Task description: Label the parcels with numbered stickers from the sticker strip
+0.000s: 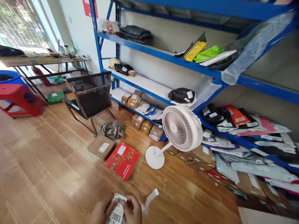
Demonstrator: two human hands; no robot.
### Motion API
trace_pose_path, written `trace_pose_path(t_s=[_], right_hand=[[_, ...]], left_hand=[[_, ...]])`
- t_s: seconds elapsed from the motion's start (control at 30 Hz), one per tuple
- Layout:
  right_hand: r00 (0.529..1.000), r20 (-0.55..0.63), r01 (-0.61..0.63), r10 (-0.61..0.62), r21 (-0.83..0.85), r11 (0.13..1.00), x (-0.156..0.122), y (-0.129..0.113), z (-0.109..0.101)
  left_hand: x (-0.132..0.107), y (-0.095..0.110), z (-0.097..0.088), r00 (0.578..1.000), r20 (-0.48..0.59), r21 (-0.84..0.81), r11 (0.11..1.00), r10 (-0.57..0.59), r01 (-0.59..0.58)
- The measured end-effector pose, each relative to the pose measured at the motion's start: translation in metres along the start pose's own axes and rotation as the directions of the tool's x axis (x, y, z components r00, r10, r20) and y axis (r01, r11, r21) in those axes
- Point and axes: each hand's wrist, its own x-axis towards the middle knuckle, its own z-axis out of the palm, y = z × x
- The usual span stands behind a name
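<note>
Lying between the two hands, at six o'clock of the view, a white label strip [116, 215] is pinched from both sides. Its left edge is held by the left hand [102, 212], and its right edge by the right hand [135, 210]. The upper label is partly covered by the right thumb, while the printed number 3003 can be read just below the thumbs, toward six o'clock. A curled paper piece [150, 199] is seen at two o'clock from the right hand; whether it is joined to the labels cannot be told. At twelve o'clock from the grip, a red box [126, 157] is placed on the floor [67, 189], with a brown carton [98, 146] just beside it, at eleven o'clock.
</note>
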Motion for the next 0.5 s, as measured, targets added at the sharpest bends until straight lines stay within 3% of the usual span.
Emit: trace_pose_path(t_s=[0.13, 0.23, 0.33, 0.4, 0.5], right_hand=[[0.99, -0.024, -0.137, 0.138, 0.058, 0.989, 0.048, 0.045, 0.014], [0.982, -0.054, -0.175, 0.179, 0.068, 0.982, 0.092, 0.085, 0.019], [0.98, -0.075, -0.185, 0.186, 0.018, 0.983, 0.136, 0.129, 0.022], [0.977, -0.101, -0.195, 0.19, -0.041, 0.98, 0.165, 0.162, 0.024], [0.96, -0.134, -0.259, 0.244, -0.102, 0.961, 0.208, 0.218, 0.032]], left_hand=[[0.06, -0.03, -0.005, 0.997, 0.024, 0.043, 0.996, -0.077, 0.075], [0.111, -0.065, 0.002, 0.988, 0.018, -0.175, 0.972, -0.155, 0.155], [0.159, -0.11, 0.01, 0.968, 0.108, -0.356, 0.901, -0.224, 0.249], [0.191, -0.142, 0.014, 0.958, 0.088, -0.321, 0.902, -0.274, 0.288], [0.242, -0.189, 0.016, 0.955, -0.005, -0.131, 0.947, -0.297, 0.294]])
